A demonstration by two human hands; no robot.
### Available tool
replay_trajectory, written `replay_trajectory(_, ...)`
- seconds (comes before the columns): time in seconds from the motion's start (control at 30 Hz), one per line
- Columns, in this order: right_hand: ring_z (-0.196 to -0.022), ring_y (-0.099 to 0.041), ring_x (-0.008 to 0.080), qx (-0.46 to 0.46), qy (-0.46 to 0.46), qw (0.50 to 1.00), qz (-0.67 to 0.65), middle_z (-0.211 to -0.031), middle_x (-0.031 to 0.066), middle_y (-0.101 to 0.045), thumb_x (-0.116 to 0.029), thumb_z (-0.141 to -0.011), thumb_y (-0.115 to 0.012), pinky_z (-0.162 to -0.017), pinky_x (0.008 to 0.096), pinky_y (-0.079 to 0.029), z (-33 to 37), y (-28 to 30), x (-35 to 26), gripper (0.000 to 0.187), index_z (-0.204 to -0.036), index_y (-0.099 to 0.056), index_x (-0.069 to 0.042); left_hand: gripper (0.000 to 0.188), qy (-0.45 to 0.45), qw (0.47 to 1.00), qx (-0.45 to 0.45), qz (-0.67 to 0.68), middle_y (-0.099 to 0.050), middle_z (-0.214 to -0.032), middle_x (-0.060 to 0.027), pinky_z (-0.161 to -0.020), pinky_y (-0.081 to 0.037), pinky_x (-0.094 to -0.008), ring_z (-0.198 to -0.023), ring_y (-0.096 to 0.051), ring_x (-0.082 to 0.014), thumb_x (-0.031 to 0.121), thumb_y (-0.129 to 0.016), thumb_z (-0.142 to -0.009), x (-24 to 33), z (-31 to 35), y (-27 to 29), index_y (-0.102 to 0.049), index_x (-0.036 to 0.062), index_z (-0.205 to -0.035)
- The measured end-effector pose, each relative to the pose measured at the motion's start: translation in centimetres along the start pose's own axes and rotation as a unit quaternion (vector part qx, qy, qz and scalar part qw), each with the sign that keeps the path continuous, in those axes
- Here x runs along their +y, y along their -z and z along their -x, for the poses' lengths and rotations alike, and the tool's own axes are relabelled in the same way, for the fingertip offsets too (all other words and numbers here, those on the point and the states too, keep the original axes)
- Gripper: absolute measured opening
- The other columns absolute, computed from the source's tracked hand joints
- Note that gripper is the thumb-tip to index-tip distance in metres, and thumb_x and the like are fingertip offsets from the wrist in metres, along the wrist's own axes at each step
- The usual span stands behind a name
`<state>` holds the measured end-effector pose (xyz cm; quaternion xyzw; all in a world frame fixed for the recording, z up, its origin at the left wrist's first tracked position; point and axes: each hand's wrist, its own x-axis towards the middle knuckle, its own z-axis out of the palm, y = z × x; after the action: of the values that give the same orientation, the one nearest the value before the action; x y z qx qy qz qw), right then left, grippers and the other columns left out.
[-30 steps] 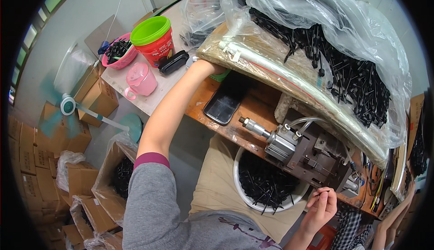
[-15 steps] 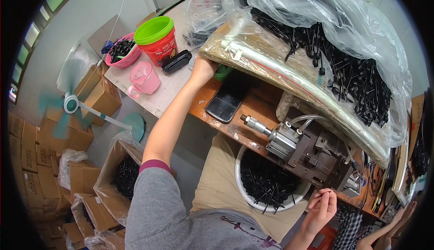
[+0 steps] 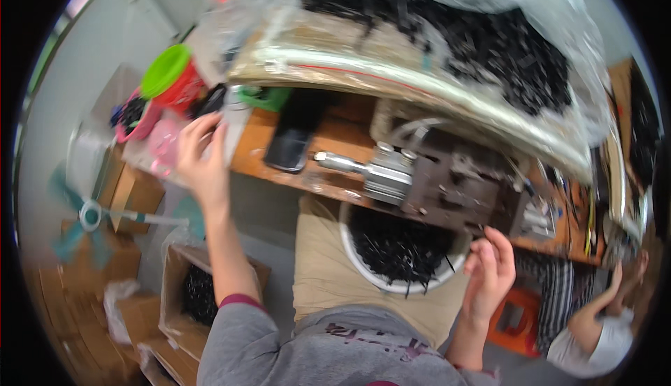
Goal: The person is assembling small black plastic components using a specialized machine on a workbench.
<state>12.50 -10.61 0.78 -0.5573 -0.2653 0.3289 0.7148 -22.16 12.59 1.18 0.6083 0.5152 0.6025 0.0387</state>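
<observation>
My left hand (image 3: 203,152) is raised off the left end of the bench, fingers curved and apart, with nothing visible in it. It is nearest the pink cup (image 3: 166,147) and a dark phone (image 3: 290,138). Beside the front edge of a dark metal fixture (image 3: 454,187) is my right hand (image 3: 491,271), its thumb and fingertips pinched together. Whatever they hold is too small and blurred to name. The fixture carries a silver air cylinder (image 3: 389,180). Below it, a white tub (image 3: 347,246) of thin black parts (image 3: 398,243) sits between my legs.
A plastic-wrapped tray (image 3: 335,68) heaped with black parts (image 3: 517,54) overhangs the bench. A green-rimmed red bucket (image 3: 178,85) stands left. Cardboard boxes (image 3: 133,194) and a fan (image 3: 91,215) are on the floor. Another person's arm (image 3: 590,309) and an orange stool (image 3: 516,323) are at right.
My left hand has let go of the tray's edge and moved left and down from it. My right hand stays pinched by the fixture. The whole view has shifted and blurred.
</observation>
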Motion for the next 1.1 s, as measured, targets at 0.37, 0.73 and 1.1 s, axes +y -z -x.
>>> replay_trajectory(0.37,-0.059,-0.068,0.0181,-0.167,-0.095,0.977,-0.091,-0.087,0.0206,-0.072,-0.011,-0.102,-0.056,-0.052,0.0253,-0.053,-2.8,-1.0,0.3,0.015,-0.102,-0.060,0.004,0.033,-0.129,0.871,-0.401,0.251,-0.065,-0.123,-0.0172,-0.078,-0.060,-0.0306,-0.092,-0.072,-0.0201,0.003,-0.085,-0.068,15.8,11.0,-2.2,-0.076,0.0027,-0.100)
replay_trajectory(0.73,-0.051,-0.065,0.0166,-0.218,-0.090,0.965,-0.110,-0.080,0.0185,-0.069,-0.019,-0.107,-0.049,-0.047,0.0250,-0.051,-2.8,0.2,0.9,0.021,-0.100,-0.056,0.000,0.033,-0.173,0.826,-0.439,0.308,-0.074,-0.110,-0.0126,-0.076,-0.061,-0.0333,-0.091,-0.073,-0.0260,0.010,-0.087,-0.063,16.8,15.5,-4.6,-0.078,0.0024,-0.094)
replay_trajectory(1.1,-0.051,-0.065,0.0168,-0.206,-0.085,0.968,-0.112,-0.080,0.0186,-0.069,-0.017,-0.106,-0.051,-0.046,0.0260,-0.052,-2.7,0.5,1.1,0.020,-0.101,-0.057,0.002,0.023,-0.174,0.821,-0.438,0.323,-0.073,-0.112,-0.0139,-0.073,-0.063,-0.0328,-0.088,-0.074,-0.0254,0.002,-0.081,-0.072,16.9,15.9,-5.1,-0.075,-0.0025,-0.094)
